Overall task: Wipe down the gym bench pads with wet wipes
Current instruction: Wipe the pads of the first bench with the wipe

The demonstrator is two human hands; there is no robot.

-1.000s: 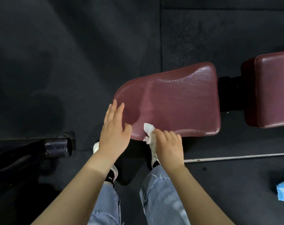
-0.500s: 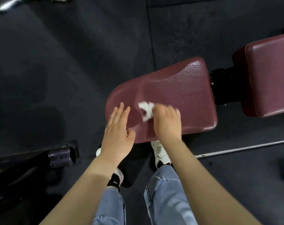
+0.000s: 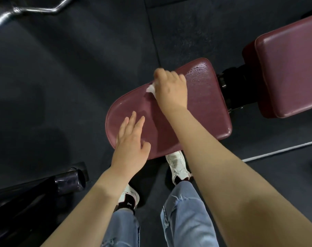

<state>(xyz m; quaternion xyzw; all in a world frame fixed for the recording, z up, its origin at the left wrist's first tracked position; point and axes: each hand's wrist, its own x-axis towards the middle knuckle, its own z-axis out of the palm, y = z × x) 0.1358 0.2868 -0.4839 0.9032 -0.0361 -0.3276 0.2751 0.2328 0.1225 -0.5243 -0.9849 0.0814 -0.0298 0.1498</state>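
The maroon seat pad (image 3: 203,107) of the gym bench lies in the middle of the view, shiny and wet near its far right corner. My right hand (image 3: 171,88) presses a crumpled white wet wipe (image 3: 151,88) onto the pad's far edge; only a corner of the wipe shows under the fingers. My left hand (image 3: 132,139) rests flat on the pad's near left end with fingers spread, holding nothing. A second maroon back pad (image 3: 290,68) sits to the right, beyond a black hinge gap.
A black metal frame tube (image 3: 67,180) juts in at the lower left. A chrome curl bar (image 3: 26,10) lies on the dark rubber floor at the top left. A white cable (image 3: 280,149) runs along the floor on the right. My feet stand under the pad's near edge.
My right hand has carried the wipe from the pad's near edge across to its far edge. My left hand has slid a little further onto the pad. The view has tilted upward.
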